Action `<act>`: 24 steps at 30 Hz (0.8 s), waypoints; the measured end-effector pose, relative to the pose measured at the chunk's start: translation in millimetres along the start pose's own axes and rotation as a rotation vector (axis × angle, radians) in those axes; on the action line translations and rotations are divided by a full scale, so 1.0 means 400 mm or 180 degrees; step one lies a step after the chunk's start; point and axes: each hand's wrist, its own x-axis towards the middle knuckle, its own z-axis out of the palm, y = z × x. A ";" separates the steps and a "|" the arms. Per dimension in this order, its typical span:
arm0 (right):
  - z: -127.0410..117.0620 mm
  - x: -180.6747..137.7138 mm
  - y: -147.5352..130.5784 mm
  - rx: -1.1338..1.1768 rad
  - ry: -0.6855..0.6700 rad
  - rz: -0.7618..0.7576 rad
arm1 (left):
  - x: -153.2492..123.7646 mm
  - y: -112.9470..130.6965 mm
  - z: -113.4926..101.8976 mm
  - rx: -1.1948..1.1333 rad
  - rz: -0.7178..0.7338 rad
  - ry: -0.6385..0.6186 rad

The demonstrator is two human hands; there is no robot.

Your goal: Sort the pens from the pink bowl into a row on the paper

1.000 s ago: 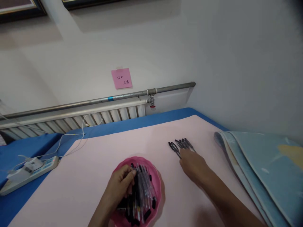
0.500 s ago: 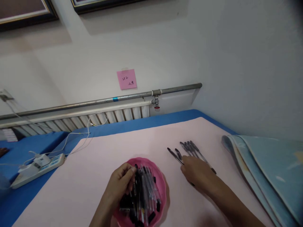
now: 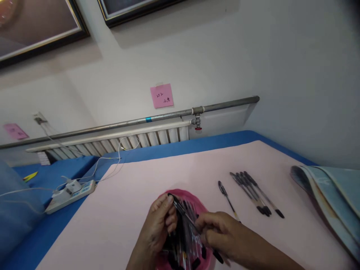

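Note:
A clear-barrelled pen (image 3: 184, 213) with a black cap slants above the pink bowl (image 3: 206, 210). My left hand (image 3: 159, 223) pinches its capped upper end between thumb and fingers. Lower down, my right hand (image 3: 218, 232) grips the barrel, and a black pen end pokes out below that hand. Inside the bowl lie clear tubes (image 3: 189, 234) and small black pieces (image 3: 196, 263), partly covered by my hands. Just right of the bowl a single pen (image 3: 227, 197) rests on the pink sheet. Farther right, several capped pens (image 3: 254, 191) lie side by side.
A pink sheet (image 3: 135, 183) covers the blue table. A folded light-blue mat (image 3: 332, 195) lies at the right. At the left are a power strip (image 3: 71, 197) with plugs and white cables. Behind the table run a radiator (image 3: 157, 135) and a metal pipe (image 3: 120, 125).
My right hand has moved left from the pens on the sheet to the bowl, bringing a pen to my left hand. One pen stays behind, apart from the row. The view has shifted left.

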 end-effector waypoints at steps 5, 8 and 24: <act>-0.005 -0.003 0.003 -0.0218 0.0187 0.0075 | 0.014 0.032 -0.037 -0.0011 0.0528 0.0793; -0.017 -0.010 -0.003 -0.0243 0.0171 0.0167 | 0.007 0.060 -0.066 0.0699 0.0644 0.1241; 0.014 0.013 0.004 0.0691 0.0331 0.0137 | -0.016 0.023 -0.028 0.0541 -0.0012 -0.0110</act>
